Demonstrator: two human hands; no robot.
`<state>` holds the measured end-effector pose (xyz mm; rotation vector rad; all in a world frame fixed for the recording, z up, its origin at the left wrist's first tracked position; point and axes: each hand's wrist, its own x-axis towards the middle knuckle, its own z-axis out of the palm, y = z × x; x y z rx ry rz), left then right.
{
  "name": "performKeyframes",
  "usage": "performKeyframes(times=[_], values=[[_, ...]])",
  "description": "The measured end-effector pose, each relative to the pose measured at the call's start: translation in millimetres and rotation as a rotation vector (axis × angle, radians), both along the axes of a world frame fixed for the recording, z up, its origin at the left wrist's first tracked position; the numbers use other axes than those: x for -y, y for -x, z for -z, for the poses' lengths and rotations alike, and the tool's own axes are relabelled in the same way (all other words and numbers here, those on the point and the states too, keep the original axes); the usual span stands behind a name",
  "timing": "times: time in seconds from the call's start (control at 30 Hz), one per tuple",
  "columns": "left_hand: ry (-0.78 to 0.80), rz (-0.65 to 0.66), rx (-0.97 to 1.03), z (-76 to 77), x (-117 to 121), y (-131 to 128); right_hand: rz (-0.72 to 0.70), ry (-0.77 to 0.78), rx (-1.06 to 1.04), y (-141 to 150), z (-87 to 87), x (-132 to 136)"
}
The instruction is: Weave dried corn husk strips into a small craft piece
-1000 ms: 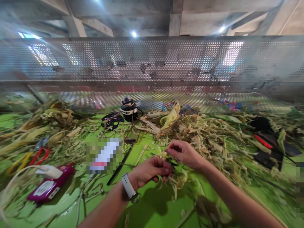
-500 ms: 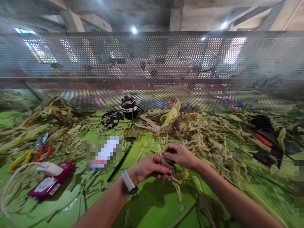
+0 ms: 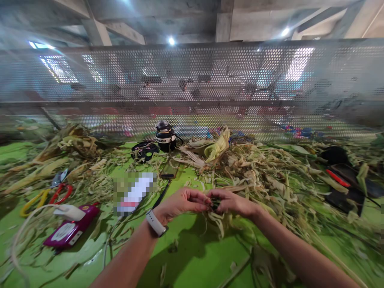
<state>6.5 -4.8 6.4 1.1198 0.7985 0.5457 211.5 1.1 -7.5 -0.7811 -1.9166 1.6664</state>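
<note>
My left hand (image 3: 181, 204), with a white watch on its wrist, and my right hand (image 3: 232, 202) meet fingertip to fingertip over the green table (image 3: 195, 264). Together they pinch a small bundle of pale corn husk strips (image 3: 217, 220) whose loose ends hang down below the fingers. A small dark item shows between the fingertips; I cannot tell what it is. A large heap of dried husks (image 3: 270, 180) lies just beyond and to the right of my hands.
A magenta power bank (image 3: 70, 230) with a white plug lies front left, red-and-yellow scissors (image 3: 45, 196) behind it. A black flask (image 3: 165, 137) stands at the back by a perforated metal screen (image 3: 192, 88). Dark tools (image 3: 342, 184) lie far right.
My hands have come together: the right hand dropped and moved left to meet the left. The husk strips are now bunched between both sets of fingertips. The view shifted slightly.
</note>
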Motion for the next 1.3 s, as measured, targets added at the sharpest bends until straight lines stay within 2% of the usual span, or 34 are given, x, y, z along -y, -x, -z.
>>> performKeyframes(times=[0.07,0.13,0.3,0.43,0.53,0.67,0.73,0.83,0.97,1.17,1.3], values=[[-0.024,-0.020,-0.033,-3.0,-1,3,-0.014,-0.150,0.067,2,-1.9,3],[-0.064,-0.061,-0.060,-4.7,-2,6,0.020,-0.231,0.117,5,-2.7,6],[-0.160,-0.148,-0.041,-6.9,-4,16,0.146,-0.170,0.093,6,-2.5,7],[-0.273,-0.198,-0.099,-11.7,-3,15,0.209,-0.187,0.062,6,-4.5,9],[-0.520,-0.226,-0.247,-11.4,3,8,0.252,-0.276,0.074,9,-7.1,12],[-1.058,-0.479,-0.382,-0.4,12,-4,0.277,-0.540,0.086,10,-14.5,15],[-1.292,-0.598,-0.383,5.5,15,-8,0.236,-0.599,0.064,9,-17.8,16],[-1.491,-0.651,-0.317,9.2,19,-13,0.260,-0.466,-0.018,9,-17.5,15],[-1.592,-0.612,-0.287,9.2,22,-15,0.382,-0.209,-0.112,13,-9.6,14],[-1.470,-0.650,-0.324,13.8,22,-13,0.342,-0.017,-0.265,20,0.1,16],[-1.483,-0.676,-0.292,12.7,22,-14,0.328,0.044,-0.331,22,2.6,17]])
